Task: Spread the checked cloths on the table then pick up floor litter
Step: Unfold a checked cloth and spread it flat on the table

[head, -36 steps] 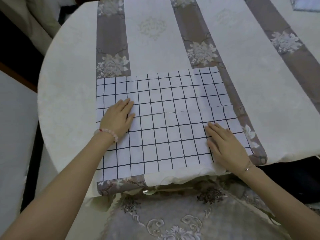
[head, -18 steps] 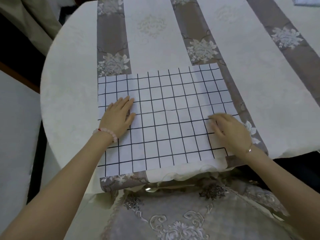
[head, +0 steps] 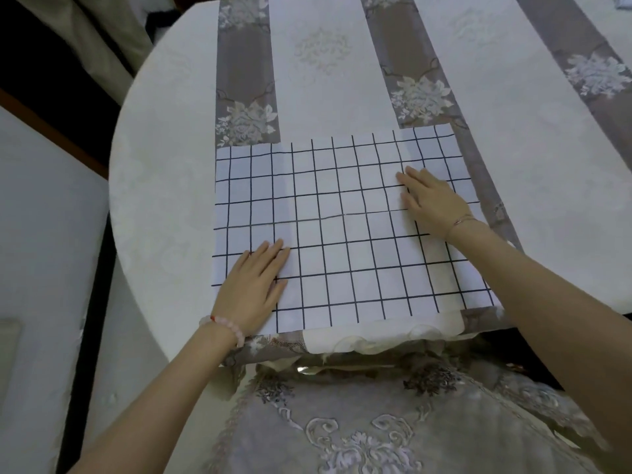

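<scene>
White black-gridded rectangular cloth [head: 342, 227] lies flat at near edge of round cream, grey-striped surface [head: 164, 165], long axis L-R; left hand [head: 253, 285] near-left, right hand [head: 432, 198] far-right, fingers [head: 273, 249] straight, together, pressing it.

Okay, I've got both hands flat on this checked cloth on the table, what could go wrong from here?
1. The checked cloth reaches almost to the near edge of the table; a pull toward the body could drag it off.
2. A faint crease crosses its middle. The left hand presses near left and the right hand far right, so uneven pushing may skew the cloth or leave the crease in.
</scene>
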### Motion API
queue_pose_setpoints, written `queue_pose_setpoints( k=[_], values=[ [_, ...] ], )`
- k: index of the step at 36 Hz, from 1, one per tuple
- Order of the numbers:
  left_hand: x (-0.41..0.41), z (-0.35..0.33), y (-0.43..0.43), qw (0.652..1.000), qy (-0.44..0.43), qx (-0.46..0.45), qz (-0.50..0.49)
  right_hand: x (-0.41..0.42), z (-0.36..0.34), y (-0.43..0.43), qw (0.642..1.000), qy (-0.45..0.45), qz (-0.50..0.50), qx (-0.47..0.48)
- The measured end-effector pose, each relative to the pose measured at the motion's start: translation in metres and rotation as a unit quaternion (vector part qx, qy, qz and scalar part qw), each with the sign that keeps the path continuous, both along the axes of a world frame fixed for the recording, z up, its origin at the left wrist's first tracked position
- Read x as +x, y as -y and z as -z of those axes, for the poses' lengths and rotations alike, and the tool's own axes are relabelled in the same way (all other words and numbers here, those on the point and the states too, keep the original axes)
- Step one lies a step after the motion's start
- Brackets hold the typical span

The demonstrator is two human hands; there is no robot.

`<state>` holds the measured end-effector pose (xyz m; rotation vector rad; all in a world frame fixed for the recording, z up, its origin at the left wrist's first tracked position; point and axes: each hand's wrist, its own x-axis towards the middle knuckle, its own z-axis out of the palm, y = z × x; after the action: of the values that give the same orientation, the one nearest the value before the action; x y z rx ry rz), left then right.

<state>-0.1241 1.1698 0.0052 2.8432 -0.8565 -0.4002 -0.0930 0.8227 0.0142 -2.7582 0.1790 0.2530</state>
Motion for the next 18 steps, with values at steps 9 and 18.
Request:
queue_pose_setpoints(
  k=[9,18],
  values=[
    [-0.021,0.001,-0.017,0.999,0.006,0.038,-0.009,-0.001,0.01,0.001,0.999,-0.013,0.004,-0.037],
    [-0.021,-0.006,-0.009,0.999,-0.006,0.038,-0.019,0.001,-0.012,-0.004,0.975,0.019,0.123,0.182]
  ],
)
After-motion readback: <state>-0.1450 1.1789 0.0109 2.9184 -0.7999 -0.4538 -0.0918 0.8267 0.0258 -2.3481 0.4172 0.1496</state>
